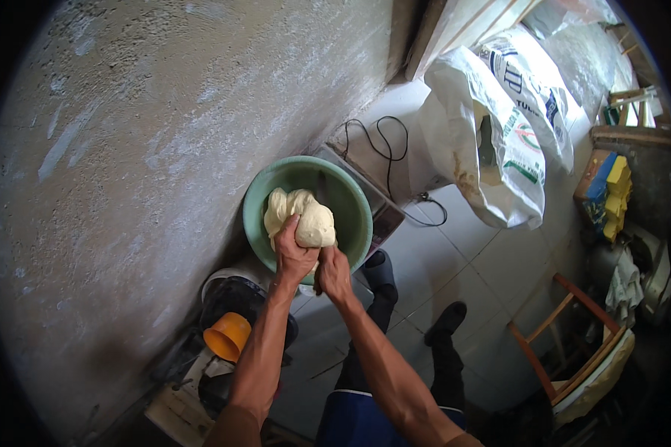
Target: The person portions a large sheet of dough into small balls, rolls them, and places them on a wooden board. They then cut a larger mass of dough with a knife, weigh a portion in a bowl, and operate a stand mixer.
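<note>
A large lump of pale dough (314, 225) is in a round green basin (358, 212) next to the wall. My left hand (294, 252) grips the near side of the dough, its thumb lying up over it. Close on the right, my right hand (335, 274) is closed at the dough's near edge, over the basin's rim. Something small and dark shows at the inner edge of my right hand, but its kind is hidden. A little more dough shows between both hands.
A flat scale-like device (386, 220) sits beside the basin, with a black cable (390, 153) on the tiles. White sacks (492, 141) stand beyond. An orange container (227, 337) lies at left. A wooden chair (566, 339) and yellow packets (617, 195) are at right.
</note>
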Tool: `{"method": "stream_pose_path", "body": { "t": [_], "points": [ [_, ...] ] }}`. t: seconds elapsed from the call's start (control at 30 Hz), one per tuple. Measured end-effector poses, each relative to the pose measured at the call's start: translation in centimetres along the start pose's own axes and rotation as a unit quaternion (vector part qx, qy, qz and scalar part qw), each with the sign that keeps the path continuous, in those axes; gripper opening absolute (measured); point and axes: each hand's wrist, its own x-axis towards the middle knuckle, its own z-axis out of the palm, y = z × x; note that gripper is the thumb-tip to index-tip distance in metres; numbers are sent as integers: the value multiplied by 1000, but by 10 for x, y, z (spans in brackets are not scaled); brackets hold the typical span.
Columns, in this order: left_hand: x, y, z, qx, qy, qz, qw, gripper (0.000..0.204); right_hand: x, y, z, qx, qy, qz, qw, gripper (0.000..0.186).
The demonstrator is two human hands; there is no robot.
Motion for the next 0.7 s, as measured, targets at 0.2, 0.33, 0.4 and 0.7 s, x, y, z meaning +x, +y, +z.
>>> {"method": "stream_pose_path", "body": {
  "t": [0.2,0.33,0.4,0.7],
  "points": [
    [31,29,-24,-133,100,-192,967,62,-87,40,11,-230,-37,-42,972,49],
    [44,73,-70,-213,157,-214,940,54,-146,49,4,-286,-11,-71,956,52],
    [47,93,-86,-260,157,-209,929,54,-146,28,0,-216,-3,29,976,52],
    [-5,227,-134,-134,64,-18,989,39,-266,-6,-138,80,-21,-35,996,44]
  ]
}}
